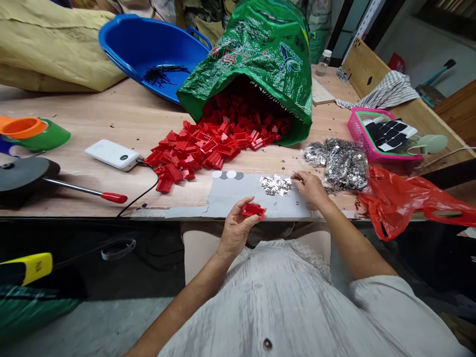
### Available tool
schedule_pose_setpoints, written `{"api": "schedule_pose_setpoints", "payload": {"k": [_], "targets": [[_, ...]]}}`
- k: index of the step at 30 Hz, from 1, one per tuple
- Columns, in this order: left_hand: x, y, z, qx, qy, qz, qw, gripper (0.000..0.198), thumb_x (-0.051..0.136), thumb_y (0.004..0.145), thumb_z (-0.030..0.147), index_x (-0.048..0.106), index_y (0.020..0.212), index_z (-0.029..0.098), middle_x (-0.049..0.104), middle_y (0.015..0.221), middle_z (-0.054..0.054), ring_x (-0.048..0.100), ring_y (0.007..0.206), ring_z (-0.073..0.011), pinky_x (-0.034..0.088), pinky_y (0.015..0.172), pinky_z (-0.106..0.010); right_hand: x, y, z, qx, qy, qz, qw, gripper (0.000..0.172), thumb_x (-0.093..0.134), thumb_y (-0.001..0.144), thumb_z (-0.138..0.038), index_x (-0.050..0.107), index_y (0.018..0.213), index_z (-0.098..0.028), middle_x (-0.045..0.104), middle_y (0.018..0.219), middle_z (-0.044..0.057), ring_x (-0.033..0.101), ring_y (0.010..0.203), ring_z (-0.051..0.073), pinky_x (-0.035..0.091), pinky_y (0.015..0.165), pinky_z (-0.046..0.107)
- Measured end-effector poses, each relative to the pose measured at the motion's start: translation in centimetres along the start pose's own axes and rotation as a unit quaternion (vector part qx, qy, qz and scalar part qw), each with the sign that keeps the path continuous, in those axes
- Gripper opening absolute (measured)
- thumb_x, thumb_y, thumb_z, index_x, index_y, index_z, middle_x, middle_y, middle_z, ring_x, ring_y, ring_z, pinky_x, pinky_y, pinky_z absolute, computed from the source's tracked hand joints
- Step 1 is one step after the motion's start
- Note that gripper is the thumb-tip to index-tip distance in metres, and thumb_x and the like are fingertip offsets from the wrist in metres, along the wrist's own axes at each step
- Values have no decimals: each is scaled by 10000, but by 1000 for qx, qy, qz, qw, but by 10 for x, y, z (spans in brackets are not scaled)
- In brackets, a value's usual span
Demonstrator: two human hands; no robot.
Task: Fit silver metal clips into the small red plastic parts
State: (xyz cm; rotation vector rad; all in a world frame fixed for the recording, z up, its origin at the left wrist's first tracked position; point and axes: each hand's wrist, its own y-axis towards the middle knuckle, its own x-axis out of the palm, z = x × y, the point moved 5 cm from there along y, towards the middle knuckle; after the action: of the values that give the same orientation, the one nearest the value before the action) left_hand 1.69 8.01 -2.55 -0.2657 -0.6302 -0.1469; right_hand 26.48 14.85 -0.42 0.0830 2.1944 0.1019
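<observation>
My left hand [240,225] pinches a small red plastic housing [253,210] at the front edge of the table, its hollow side facing up. My right hand [310,188] is closed at the right end of a grey sheet [238,198]. From its fingertips sticks a thin dark tip, too small to name for sure, beside a pile of tiny shiny metal pieces [275,185]. Behind my left hand, a heap of similar red plastic housings [208,144] spills out of a green woven sack [260,44].
Clear bags of metal pieces [345,163] lie right of my right hand, near a red plastic bag [405,198] and a pink basket [357,134]. A blue basin [130,44] stands behind. On the left are a white power bank [111,154] and a red-tipped lever [113,197].
</observation>
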Motion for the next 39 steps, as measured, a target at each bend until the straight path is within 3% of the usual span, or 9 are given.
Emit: {"api": "schedule_pose_setpoints", "payload": {"k": [10,20,25,32,39], "targets": [[-3,1,-1,-22,-5,10,1000,492,818,683,212,661,1147,252,711,960,-23,719,904,-215,589,786,-332,19,25,4,1,-73,-51,996,80,557,862,-228,628,831,-208,677,901,53,584,849,203,399,784,312],[0,8,-2,-11,-12,-4,1000,497,807,706,216,661,1179,261,715,972,-22,716,898,-199,569,792,-309,7,5,3,12,15,-25,1000,78,528,851,-289,560,862,-219,653,817,18,572,752,185,391,691,284],[3,7,-2,-15,-4,-10,1000,506,809,701,210,663,1184,253,716,969,-26,711,903,-195,563,808,-309,12,-4,5,15,1,-33,999,136,548,855,-247,629,962,-225,708,924,39,626,830,203,436,764,312],[2,3,-4,-21,-4,3,1000,524,828,674,224,672,1174,251,719,956,-25,710,895,-189,563,815,-306,8,-8,9,0,5,-35,999,166,545,865,-193,683,952,-222,732,967,39,655,900,206,466,828,324],[4,2,-6,-18,9,-2,1000,518,822,684,229,668,1179,248,718,956,-25,705,899,-185,563,828,-313,13,-13,11,-80,-45,-27,995,187,495,912,-187,663,994,-186,702,1012,90,636,945,225,466,864,341]]}}
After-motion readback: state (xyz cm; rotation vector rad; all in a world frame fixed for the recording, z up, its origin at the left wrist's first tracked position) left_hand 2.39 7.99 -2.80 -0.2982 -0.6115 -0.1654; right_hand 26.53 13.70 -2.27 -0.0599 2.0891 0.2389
